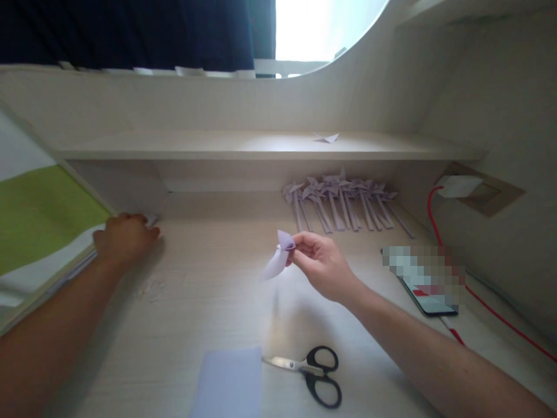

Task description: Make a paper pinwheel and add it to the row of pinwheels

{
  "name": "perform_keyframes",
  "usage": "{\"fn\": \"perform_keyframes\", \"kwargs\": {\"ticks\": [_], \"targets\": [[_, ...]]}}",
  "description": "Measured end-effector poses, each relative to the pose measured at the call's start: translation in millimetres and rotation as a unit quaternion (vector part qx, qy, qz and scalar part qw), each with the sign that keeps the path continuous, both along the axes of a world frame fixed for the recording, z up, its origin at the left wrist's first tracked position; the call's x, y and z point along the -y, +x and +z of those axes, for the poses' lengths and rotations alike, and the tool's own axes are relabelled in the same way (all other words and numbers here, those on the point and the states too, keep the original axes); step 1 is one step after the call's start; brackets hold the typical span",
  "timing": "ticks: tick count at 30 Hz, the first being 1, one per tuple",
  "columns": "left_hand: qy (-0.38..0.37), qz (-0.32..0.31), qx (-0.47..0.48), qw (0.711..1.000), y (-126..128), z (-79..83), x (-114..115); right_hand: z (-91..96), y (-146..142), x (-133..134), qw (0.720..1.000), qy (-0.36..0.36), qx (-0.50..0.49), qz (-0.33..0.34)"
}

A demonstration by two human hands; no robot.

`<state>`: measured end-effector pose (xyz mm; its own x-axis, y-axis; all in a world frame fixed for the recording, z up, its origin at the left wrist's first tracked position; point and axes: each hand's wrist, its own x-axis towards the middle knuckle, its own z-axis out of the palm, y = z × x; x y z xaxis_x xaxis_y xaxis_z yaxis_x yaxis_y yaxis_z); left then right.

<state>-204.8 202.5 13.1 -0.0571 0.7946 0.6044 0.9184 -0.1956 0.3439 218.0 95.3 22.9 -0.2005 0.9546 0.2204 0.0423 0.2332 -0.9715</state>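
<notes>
My right hand (324, 264) is raised over the middle of the desk, pinching a folded pale-lilac paper pinwheel (284, 248) between thumb and fingers. At the desk's left side, my left hand (128, 237) rests by the low wall with its fingers curled. A small whitish piece (151, 220) shows at its fingertips; what it is I cannot make out. Below the right hand lie scissors (300, 366) with black handles, blades pointing left. Their tip comes close to a pale sheet of paper (228, 380) at the front edge of view.
Several finished paper pinwheels on sticks (342, 200) lie in a row at the back, under a shelf (217, 145). A folded paper scrap (328, 139) sits on that shelf. To the right are a phone (422, 284) and a red cable (491, 307) from a plugged charger (459, 186).
</notes>
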Motion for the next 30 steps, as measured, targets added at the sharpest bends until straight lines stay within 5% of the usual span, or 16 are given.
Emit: {"fn": "perform_keyframes", "kwargs": {"ticks": [4, 9, 16, 19, 23, 26, 30], "targets": [[0.026, 0.033, -0.012, 0.999, -31.1, -19.0, -5.7, -2.2, -0.7, -0.1, 0.999, 0.009, 0.032, -0.006], [0.055, 0.028, -0.010, 0.998, -36.5, -30.3, -15.1, -2.4, -2.0, -0.3, 0.999, 0.010, 0.047, -0.012], [0.038, 0.002, 0.023, 0.999, -14.7, 9.0, -17.2, -2.5, 1.1, -2.3, 0.998, 0.024, 0.054, -0.019], [0.004, -0.033, 0.038, 0.999, 23.1, 31.0, -6.3, 3.7, 4.1, -4.6, 0.999, 0.028, 0.036, -0.028], [-0.074, -0.142, 0.064, 0.985, 114.9, 46.3, 28.9, 17.2, 14.1, -5.2, 0.998, 0.039, -0.005, -0.055], [-0.212, -0.299, 0.251, 0.896, 184.8, 51.0, 62.4, 26.9, 27.6, -1.4, 0.995, 0.053, -0.029, -0.083], [-0.252, -0.401, 0.329, 0.817, 232.8, 54.6, 90.4, 38.1, 44.8, 7.2, 0.990, 0.069, -0.049, -0.114]]}}
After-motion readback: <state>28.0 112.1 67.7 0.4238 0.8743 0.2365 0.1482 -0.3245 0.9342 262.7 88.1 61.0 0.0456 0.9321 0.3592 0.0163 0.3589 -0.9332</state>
